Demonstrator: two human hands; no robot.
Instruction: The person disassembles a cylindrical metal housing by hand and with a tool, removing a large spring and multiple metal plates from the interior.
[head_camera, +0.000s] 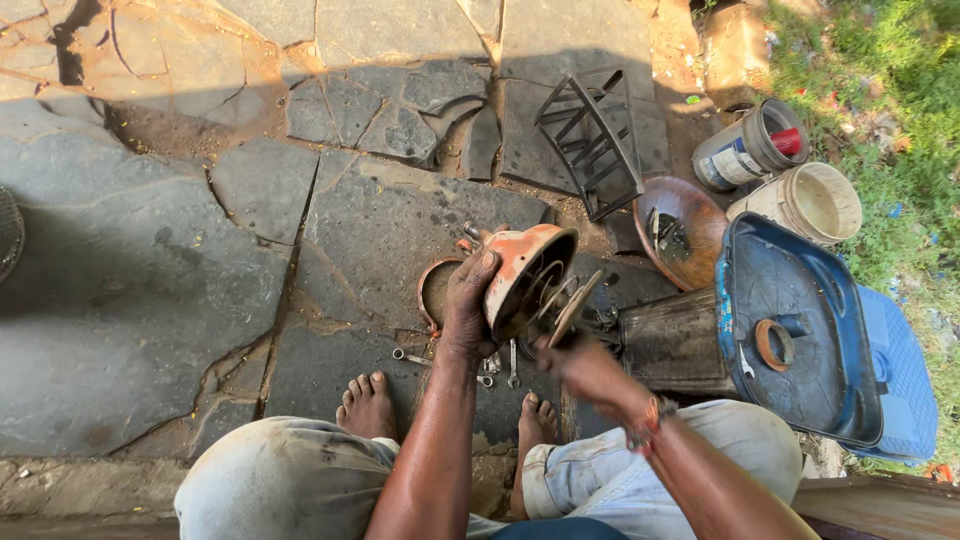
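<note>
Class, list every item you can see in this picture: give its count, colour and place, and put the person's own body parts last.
Rusty orange housing: one, centre, gripped by left hand.
Spanners: several, silver, ground between feet.
Metal rack: one, dark, upper centre.
Rusty dish: one, brown, right of rack.
Buckets: two, grey and cream, upper right.
Blue tray: one, right, holding a rusty ring.
Stone paving: grey, cracked.
Bare feet: two, bottom centre.
Left hand: on housing.
Right hand: blurred, at housing's open side.
</note>
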